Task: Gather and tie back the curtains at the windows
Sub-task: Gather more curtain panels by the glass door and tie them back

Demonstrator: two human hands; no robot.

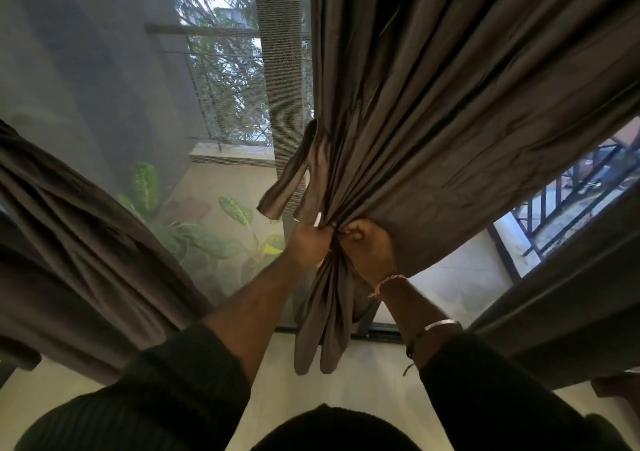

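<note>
2 hands meet at the waist of the brown curtain [433,132], which hangs right of centre and is bunched into tight pleats where I hold it. My left hand [308,242] is curled around the gather from the left, and my right hand [369,246] is fisted on it from the right, knuckles toward me. 2 loose strap ends of the tie-back [294,177] stick up to the left of the bunch; I judge the knot is being cinched, not finished.

To do this well, I would keep the right hand pinning the pleats so none slip out, draw the strap snug with the left, and pull evenly so the folds below fall straight. A slack wrap would probably let the heavy cloth slide down.

1 more curtain [79,236] sags at the left, already drawn aside. Between them a mesh screen [104,121] covers the window, with leafy plants [207,229] and a railing [225,80] beyond. The floor [277,374] is pale tile, and a dark door frame [377,326] runs along its far edge. Black sleeves [173,381] cover my forearms, and a bangle [440,324] sits on the right wrist.
</note>
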